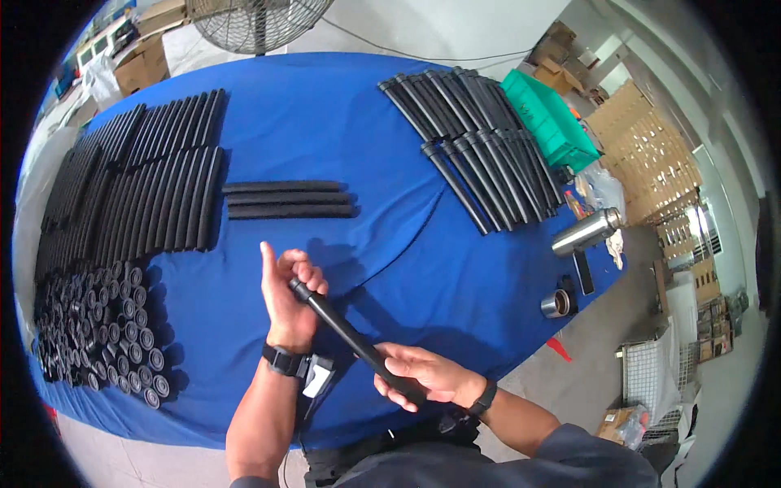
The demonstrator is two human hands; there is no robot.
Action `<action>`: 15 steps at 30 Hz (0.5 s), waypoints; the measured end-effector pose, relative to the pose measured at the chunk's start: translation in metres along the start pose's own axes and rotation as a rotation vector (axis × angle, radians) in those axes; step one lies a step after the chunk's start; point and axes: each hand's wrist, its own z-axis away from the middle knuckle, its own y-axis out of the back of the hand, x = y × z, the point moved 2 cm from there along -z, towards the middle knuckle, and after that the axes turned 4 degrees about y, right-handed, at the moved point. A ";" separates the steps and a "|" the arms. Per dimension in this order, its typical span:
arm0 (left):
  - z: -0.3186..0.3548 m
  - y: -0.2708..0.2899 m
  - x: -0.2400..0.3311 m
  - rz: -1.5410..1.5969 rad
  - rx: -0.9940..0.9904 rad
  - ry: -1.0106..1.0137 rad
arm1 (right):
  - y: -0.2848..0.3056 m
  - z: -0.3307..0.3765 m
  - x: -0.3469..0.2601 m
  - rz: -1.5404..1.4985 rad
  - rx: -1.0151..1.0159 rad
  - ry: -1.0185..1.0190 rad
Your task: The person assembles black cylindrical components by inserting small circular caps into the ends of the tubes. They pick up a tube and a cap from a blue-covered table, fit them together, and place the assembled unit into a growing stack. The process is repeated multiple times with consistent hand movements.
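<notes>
A black baton (348,332), a slim rod with a round collar at its upper end and a thicker dark grip at its lower end, slants between my hands above the blue cloth. My left hand (290,307) has its fingers curled at the collared end, the thumb pointing up and away from the rod. Wrapped around the thick lower end is my right hand (427,374), which hides part of the grip. Beyond my left hand, three black foam-like tubes (289,200) lie side by side on the cloth.
Rows of black tubes (163,195) cover the table's left, with many round black caps (122,333) nearer me. Assembled batons (480,154) lie at the far right beside a green crate (549,122). A steel flask (586,232), phone (584,272) and metal cup (556,304) stand along the right edge.
</notes>
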 end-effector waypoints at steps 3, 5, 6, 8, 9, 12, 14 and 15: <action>0.002 0.000 0.005 0.018 -0.106 0.025 | 0.002 0.003 0.000 -0.397 -0.180 -0.056; 0.009 -0.008 0.000 -0.082 -0.104 -0.056 | 0.002 0.004 0.009 -0.459 -0.212 -0.079; 0.009 -0.011 -0.002 -0.208 -0.108 -0.106 | 0.004 0.003 0.009 -0.371 -0.148 -0.030; 0.010 -0.012 -0.003 -0.461 -0.108 -0.200 | 0.005 0.005 0.004 -0.185 -0.066 0.024; 0.008 -0.009 -0.004 -0.519 -0.107 -0.203 | 0.006 0.006 0.000 -0.092 -0.024 0.049; 0.005 -0.003 -0.001 -0.675 -0.055 -0.217 | -0.008 0.008 -0.014 0.348 0.122 0.140; 0.010 -0.012 0.004 -0.796 -0.022 -0.144 | -0.007 0.012 -0.017 0.561 0.192 0.220; 0.010 -0.014 0.005 -0.857 -0.005 -0.107 | -0.003 0.011 -0.016 0.539 0.186 0.257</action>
